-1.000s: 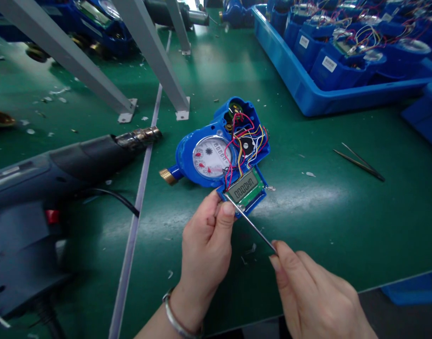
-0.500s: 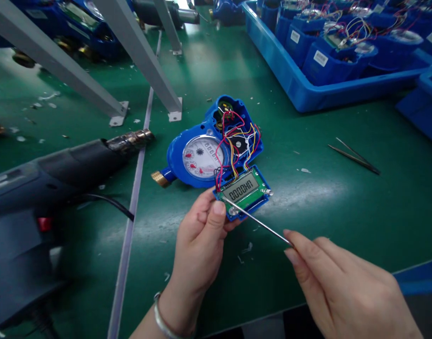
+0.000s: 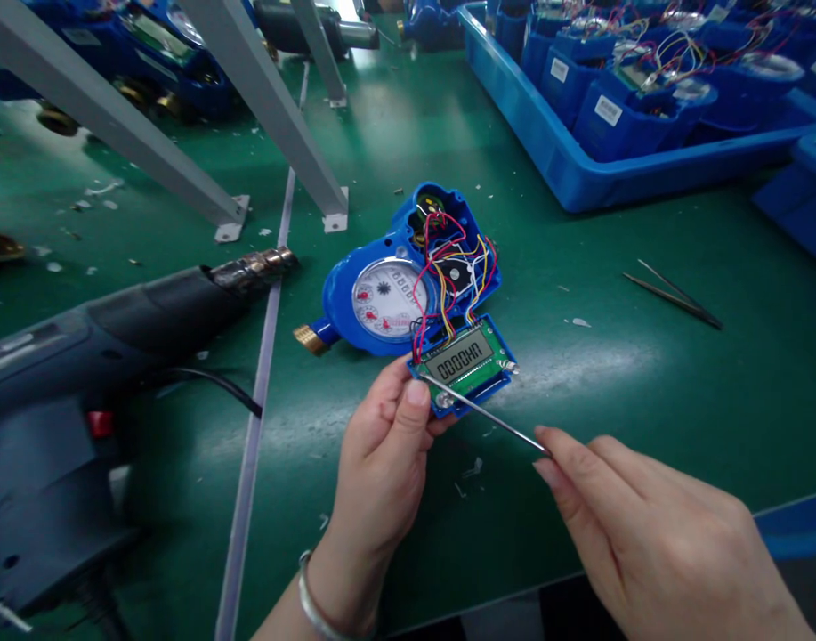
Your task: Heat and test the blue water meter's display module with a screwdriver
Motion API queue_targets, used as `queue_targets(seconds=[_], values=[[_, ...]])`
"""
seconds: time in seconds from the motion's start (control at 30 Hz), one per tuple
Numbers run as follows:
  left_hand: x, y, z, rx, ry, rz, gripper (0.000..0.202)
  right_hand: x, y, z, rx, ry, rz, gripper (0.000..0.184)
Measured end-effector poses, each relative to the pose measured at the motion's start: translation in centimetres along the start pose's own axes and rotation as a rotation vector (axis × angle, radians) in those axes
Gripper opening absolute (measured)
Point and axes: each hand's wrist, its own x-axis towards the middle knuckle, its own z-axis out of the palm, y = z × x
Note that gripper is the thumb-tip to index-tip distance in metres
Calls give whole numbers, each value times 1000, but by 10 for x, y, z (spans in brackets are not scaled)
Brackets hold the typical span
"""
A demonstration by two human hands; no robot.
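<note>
left hand: fingers pinched on the near-left corner of the display board, held just off the tabletop.
right hand: fingers closed on a thin metal probe, tip at the board's near-left edge by the left thumb.
board: tethered by coloured wires to the blue water meter just behind it.
risk: probe slip could jab the thumb or scratch the LCD; pulling the board toward the body would strain the wire joints.
room: heat gun near on the left; tweezers and blue tray to the right; open tabletop right of the board, edge close below the right hand.
</note>
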Motion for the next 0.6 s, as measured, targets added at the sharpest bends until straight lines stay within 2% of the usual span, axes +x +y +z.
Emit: queue_targets(seconds=[0.1, 0.17, 0.23, 0.3, 0.37, 0.5, 0.6], values=[[0, 2, 1, -29, 9, -12, 33, -3, 4, -5, 92, -24, 19, 23], [0, 3, 1, -68, -1, -34, 31, -3, 13, -9, 120, 13, 61, 22], [0, 5, 2, -114, -15, -55, 30, 0, 29, -6, 42, 77, 130, 24], [-1, 7, 3, -155, -26, -68, 30, 6, 52, 4, -121, 98, 198, 31], [-2, 8, 3, -193, -43, -75, 30, 13, 78, 22, -260, 42, 220, 37], [-4, 8, 2, -221, -57, -105, 32, 27, 118, 52, -212, -57, 215, 35], [-5, 7, 1, -227, -43, -126, 35, 35, 121, 55, -108, -37, 239, 34]])
